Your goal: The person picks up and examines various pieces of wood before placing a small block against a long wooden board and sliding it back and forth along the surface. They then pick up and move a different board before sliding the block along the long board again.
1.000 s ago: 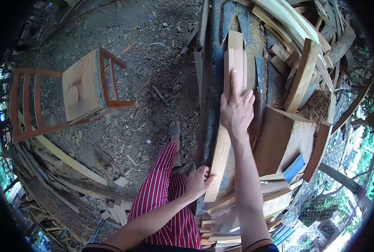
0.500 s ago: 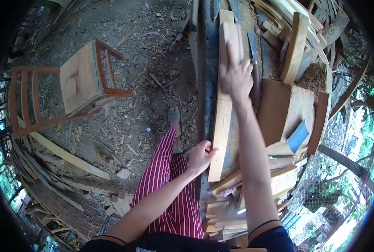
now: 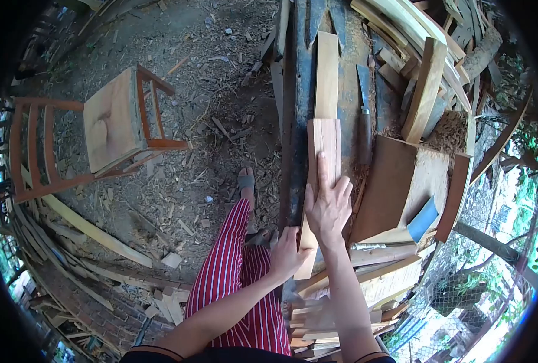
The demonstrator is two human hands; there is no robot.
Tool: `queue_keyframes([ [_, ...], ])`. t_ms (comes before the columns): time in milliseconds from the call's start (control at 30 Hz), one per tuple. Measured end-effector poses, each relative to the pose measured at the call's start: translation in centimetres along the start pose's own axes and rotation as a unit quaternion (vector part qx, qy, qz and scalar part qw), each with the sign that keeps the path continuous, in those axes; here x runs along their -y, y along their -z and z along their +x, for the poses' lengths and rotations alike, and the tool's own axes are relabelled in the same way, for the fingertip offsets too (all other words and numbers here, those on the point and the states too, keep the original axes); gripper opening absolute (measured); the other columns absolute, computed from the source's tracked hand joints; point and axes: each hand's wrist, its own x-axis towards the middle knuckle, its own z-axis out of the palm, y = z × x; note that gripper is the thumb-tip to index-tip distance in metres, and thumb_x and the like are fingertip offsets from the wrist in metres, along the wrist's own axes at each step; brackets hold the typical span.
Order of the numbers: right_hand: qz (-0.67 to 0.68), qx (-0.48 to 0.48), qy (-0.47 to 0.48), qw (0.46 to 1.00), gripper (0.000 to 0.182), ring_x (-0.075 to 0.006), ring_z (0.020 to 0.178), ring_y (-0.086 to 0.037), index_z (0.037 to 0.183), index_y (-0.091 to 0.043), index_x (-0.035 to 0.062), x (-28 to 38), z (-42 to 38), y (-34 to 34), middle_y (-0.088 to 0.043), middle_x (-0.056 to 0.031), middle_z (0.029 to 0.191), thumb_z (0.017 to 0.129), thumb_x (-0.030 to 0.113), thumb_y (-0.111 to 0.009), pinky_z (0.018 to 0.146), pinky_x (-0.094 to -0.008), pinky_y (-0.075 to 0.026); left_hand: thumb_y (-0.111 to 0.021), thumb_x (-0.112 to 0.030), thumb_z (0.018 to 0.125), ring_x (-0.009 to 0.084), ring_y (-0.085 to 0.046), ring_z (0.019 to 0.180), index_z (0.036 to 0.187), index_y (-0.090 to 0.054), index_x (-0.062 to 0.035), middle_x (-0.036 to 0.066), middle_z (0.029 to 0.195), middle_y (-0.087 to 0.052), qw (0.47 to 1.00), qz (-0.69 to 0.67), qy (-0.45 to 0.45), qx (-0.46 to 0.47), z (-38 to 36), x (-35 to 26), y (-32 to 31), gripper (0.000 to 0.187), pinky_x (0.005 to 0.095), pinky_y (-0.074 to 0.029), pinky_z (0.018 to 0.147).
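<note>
A long, pale, straight wooden strip (image 3: 327, 75) lies along the table (image 3: 303, 85). On the strip sits a squared, pinkish block (image 3: 324, 134) with darker grain lines; the right hand (image 3: 329, 212) clasps it, forefinger outstretched, other fingers curled. The left hand's (image 3: 289, 255) fingers pinch the strip's near end.

No readable text, labels, brands, numbers or signs on anything in view.

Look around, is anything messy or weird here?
Yes: wood scraps lie scattered all over the ground, looking messy. The chair seat also has a dark patch, unlike its paler wood; I can't tell whether that's damage.
</note>
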Motion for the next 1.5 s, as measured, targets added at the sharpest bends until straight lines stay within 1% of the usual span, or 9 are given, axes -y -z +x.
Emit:
queue_keyframes([
  [333, 0.0, -0.093, -0.023, 0.995, 0.078, -0.0321, 0.095, -0.056, 0.151, -0.026, 0.0406, 2.3, 19.5, 0.2, -0.049, -0.0154, 0.099, 0.084, 0.031, -0.064, 0.067, -0.0401, -0.056, -0.081, -0.012, 0.075, 0.027, -0.066, 0.089, 0.116, -0.047, 0.004, 0.015, 0.101, -0.055, 0.999, -0.001, 0.013, 0.035, -0.4, 0.1, 0.2, 0.056, 0.0346, -0.056, 0.076],
  [533, 0.065, -0.067, -0.088, 0.992, 0.069, -0.0404, 0.119, -0.05, 0.15, -0.022, 0.0453, 2.2, 31.0, 0.6, -0.046, -0.0237, 0.129, 0.089, 0.039, -0.052, 0.091, -0.0508, -0.05, -0.081, -0.014, 0.076, 0.026, -0.065, 0.088, 0.118, -0.047, 0.004, 0.014, 0.101, -0.054, 0.999, -0.019, 0.014, 0.034, -0.4, 0.2, -0.1, 0.057, 0.0347, -0.055, 0.075],
  [700, 0.075, -0.058, -0.07, 0.993, 0.073, -0.0444, 0.125, -0.047, 0.151, -0.015, 0.0485, 1.0, 26.7, -0.5, -0.043, -0.0272, 0.133, 0.089, 0.045, -0.051, 0.098, -0.054, -0.045, -0.08, -0.012, 0.075, 0.0249, -0.064, 0.086, 0.119, -0.047, 0.0022, 0.014, 0.1, -0.054, 0.999, -0.028, -0.027, -0.003, -0.3, 0.4, 0.1, 0.056, 0.0335, -0.054, 0.072],
  [767, 0.06, -0.057, -0.046, 0.995, 0.072, -0.0453, 0.116, -0.051, 0.152, -0.016, 0.0462, 0.7, 20.2, -0.7, -0.046, -0.0283, 0.123, 0.091, 0.041, -0.054, 0.092, -0.0507, -0.05, -0.079, -0.01, 0.074, 0.0249, -0.064, 0.085, 0.118, -0.049, 0.0013, 0.013, 0.1, -0.055, 0.998, -0.048, -0.025, -0.014, -0.3, 0.5, -0.3, 0.055, 0.0334, -0.055, 0.072],
  [867, 0.011, -0.102, 0.017, 0.995, 0.07, -0.0341, 0.085, -0.056, 0.152, -0.029, 0.036, -0.2, 6.2, -1.2, -0.048, -0.0175, 0.095, 0.089, 0.03, -0.059, 0.068, -0.0427, -0.053, -0.079, -0.007, 0.072, 0.0257, -0.064, 0.083, 0.117, -0.05, 0.0015, 0.013, 0.099, -0.054, 0.998, -0.051, -0.021, -0.02, -0.3, 0.8, -0.7, 0.054, 0.0335, -0.055, 0.072],
  [1067, 0.014, -0.011, 0.012, 1.0, 0.077, -0.0335, 0.085, -0.052, 0.153, -0.029, 0.0349, -0.9, -6.9, -0.8, -0.046, -0.0165, 0.095, 0.084, 0.026, -0.064, 0.069, -0.0424, -0.05, -0.074, -0.008, 0.073, 0.0362, -0.06, 0.09, 0.117, -0.05, -0.001, 0.015, 0.099, -0.053, 0.996, -0.087, -0.001, -0.015, -0.3, 0.9, -0.8, 0.051, 0.0449, -0.05, 0.075],
  [1267, -0.015, -0.031, 0.021, 0.999, 0.082, -0.0298, 0.085, -0.053, 0.154, -0.024, 0.0351, 0.1, -1.1, -0.4, -0.045, -0.014, 0.093, 0.084, 0.028, -0.065, 0.066, -0.0396, -0.051, -0.076, -0.012, 0.074, 0.0392, -0.059, 0.091, 0.12, -0.047, -0.0007, 0.018, 0.102, -0.052, 0.999, -0.03, -0.016, -0.02, -0.7, 1.0, -0.6, 0.055, 0.0467, -0.049, 0.075],
  [1333, -0.004, -0.053, 0.023, 0.998, 0.083, -0.0296, 0.086, -0.053, 0.154, -0.024, 0.0355, 0.5, 2.9, -0.4, -0.045, -0.0135, 0.092, 0.083, 0.028, -0.066, 0.067, -0.0393, -0.052, -0.076, -0.009, 0.075, 0.0286, -0.063, 0.086, 0.12, -0.047, -0.0007, 0.014, 0.101, -0.052, 0.999, -0.022, -0.033, -0.023, -0.6, 1.1, -0.8, 0.054, 0.0372, -0.054, 0.075],
  [1500, -0.009, -0.115, 0.023, 0.993, 0.082, -0.0312, 0.087, -0.055, 0.152, -0.025, 0.0397, 1.5, 13.4, -0.5, -0.048, -0.0149, 0.095, 0.082, 0.027, -0.065, 0.067, -0.0426, -0.053, -0.079, -0.015, 0.076, 0.0297, -0.06, 0.091, 0.12, -0.046, 0.0029, 0.015, 0.101, -0.052, 0.999, 0.008, -0.037, -0.004, -0.6, 0.6, -0.4, 0.058, 0.0384, -0.052, 0.078],
])
